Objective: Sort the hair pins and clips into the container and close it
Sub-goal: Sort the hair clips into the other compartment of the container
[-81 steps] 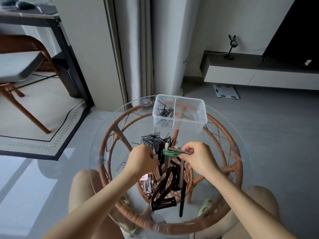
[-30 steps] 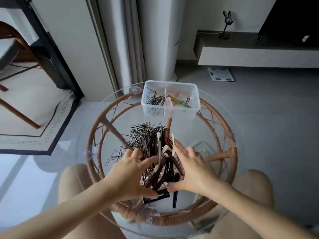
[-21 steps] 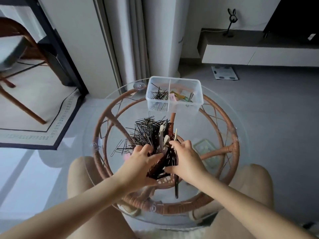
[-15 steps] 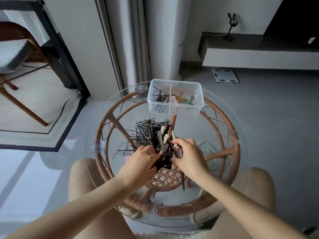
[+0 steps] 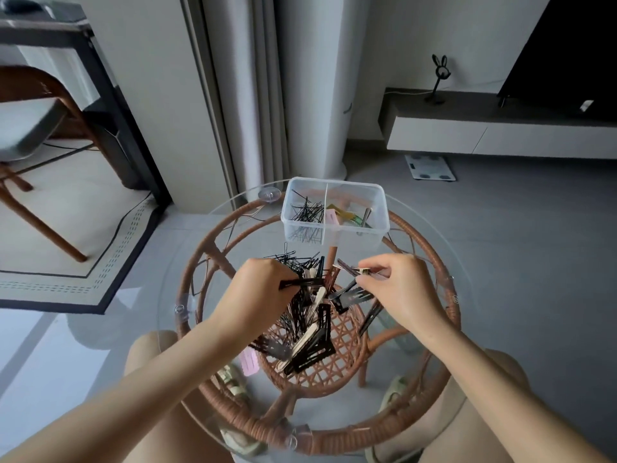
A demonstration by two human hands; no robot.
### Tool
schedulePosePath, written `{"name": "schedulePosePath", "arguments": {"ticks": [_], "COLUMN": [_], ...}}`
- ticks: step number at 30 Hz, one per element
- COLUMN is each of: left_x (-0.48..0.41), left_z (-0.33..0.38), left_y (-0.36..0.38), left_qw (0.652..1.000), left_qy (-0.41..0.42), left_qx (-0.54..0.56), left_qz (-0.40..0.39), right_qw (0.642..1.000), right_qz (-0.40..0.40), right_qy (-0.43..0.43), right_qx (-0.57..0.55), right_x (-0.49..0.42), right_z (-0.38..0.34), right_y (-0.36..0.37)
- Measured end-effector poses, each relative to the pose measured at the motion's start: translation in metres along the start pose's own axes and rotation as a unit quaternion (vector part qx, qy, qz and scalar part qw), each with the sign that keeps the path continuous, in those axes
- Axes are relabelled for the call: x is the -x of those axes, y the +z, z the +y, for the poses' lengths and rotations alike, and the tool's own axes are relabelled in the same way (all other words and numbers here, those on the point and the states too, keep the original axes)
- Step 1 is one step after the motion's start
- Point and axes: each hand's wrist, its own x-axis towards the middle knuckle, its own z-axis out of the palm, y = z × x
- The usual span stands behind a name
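A clear two-part container (image 5: 374,237) stands open at the far side of the round glass table (image 5: 467,248). Its left part holds black hair pins (image 5: 307,213); its right part holds a few coloured clips (image 5: 350,218). A heap of dark and beige clips (image 5: 314,329) with black pins (image 5: 293,259) at its far side lies mid-table. My left hand (image 5: 260,289) pinches a black clip (image 5: 302,283) at the heap's left. My right hand (image 5: 397,289) pinches a dark brown clip (image 5: 350,268) above the heap's right side.
The table has a rattan frame (image 5: 197,262) under the glass. A pink clip (image 5: 249,361) lies near the front left. My knees are under the near edge. A chair (image 5: 36,128) stands far left, a low cabinet (image 5: 500,135) and a floor scale (image 5: 430,167) behind.
Both hands came apart out of the heap. The left now pinches a black clip, and the right has lifted a brown clip up and to the right.
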Motion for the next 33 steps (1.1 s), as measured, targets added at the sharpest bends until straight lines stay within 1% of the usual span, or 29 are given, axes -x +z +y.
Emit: {"name": "schedulePosePath", "arguments": {"ticks": [8,10,13,16,17,19,21,23,24,25,27,29,31,33], "left_x": [-0.030,-0.040,-0.053,-0.068,-0.070,-0.077,-0.085,-0.092,-0.097,-0.102,-0.114,-0.128,-0.144,-0.161], "left_z": [0.012,0.017,0.023,0.025,0.025,0.027,0.029,0.032,0.033,0.034,0.036,0.039,0.045,0.051], "left_y": [-0.012,-0.013,-0.012,-0.009,-0.007,-0.005,-0.003,-0.003,-0.002,-0.002,0.000,0.004,0.012,0.024], "left_qw": [0.998,0.997,0.995,0.994,0.995,0.995,0.995,0.995,0.995,0.996,0.996,0.997,0.997,0.998], "left_qy": [-0.016,-0.010,-0.002,-0.003,-0.005,-0.007,-0.003,0.004,0.007,0.008,0.008,0.006,0.009,0.013], "left_qx": [0.019,0.029,0.040,0.027,0.025,0.025,0.021,0.017,0.014,0.011,0.009,0.003,-0.007,-0.021], "left_qz": [0.051,0.070,0.096,0.101,0.100,0.100,0.102,0.100,0.098,0.093,0.086,0.080,0.075,0.065], "right_qw": [0.993,0.990,0.984,0.974,0.974,0.981,0.991,0.997,0.996,0.995,0.989,0.984,0.983,0.984], "right_qz": [0.038,0.070,0.143,0.207,0.210,0.187,0.128,0.062,0.052,0.060,0.110,0.152,0.165,0.160], "right_qy": [0.034,0.030,0.020,0.007,0.006,0.013,0.030,0.025,0.014,0.002,-0.032,-0.038,-0.037,-0.035], "right_qx": [-0.105,-0.116,-0.108,-0.095,-0.089,-0.056,-0.002,0.047,0.064,0.075,0.091,0.087,0.072,0.068], "right_x": [-0.023,-0.035,-0.064,-0.100,-0.110,-0.126,-0.134,-0.136,-0.135,-0.133,-0.128,-0.120,-0.109,-0.095], "right_z": [-0.009,-0.013,-0.015,-0.011,-0.008,-0.001,0.008,0.014,0.017,0.018,0.020,0.024,0.030,0.036], "right_y": [-0.027,-0.032,-0.035,-0.025,-0.018,-0.003,0.009,0.014,0.013,0.010,0.000,-0.010,-0.019,-0.022]}}
